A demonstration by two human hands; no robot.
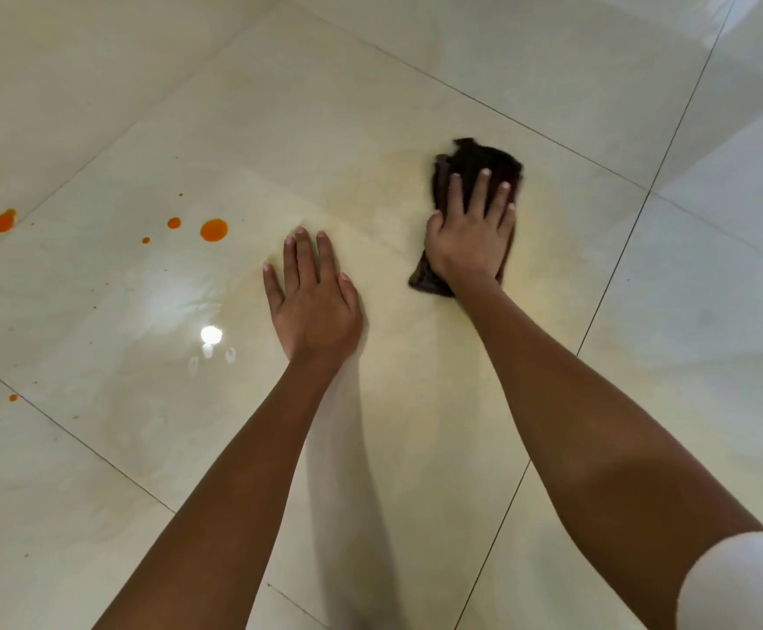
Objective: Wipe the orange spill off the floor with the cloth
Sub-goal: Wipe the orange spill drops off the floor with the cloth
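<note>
- Cloth: dark and bunched, lying on the floor under the right hand; it sticks out past the fingertips and behind the palm heel.
- Right fingers: straight and spread, pressing down on the cloth. Nothing is pinched.
- Orange spill: drops well left of the left-hand fingers and well apart from the cloth, with more blobs toward the left frame edge.
- Left hand: flat on bare tile, fingers straight, holding nothing. Looks like bracing.
- Step, my read: sweep the cloth left to the drops with even palm pressure, gather inward rather than smearing outward, and move the left hand out of the path.
- Tile around the cloth looks faintly yellowish, so it likely needs a second pass.
- Containers: none in view.
</note>
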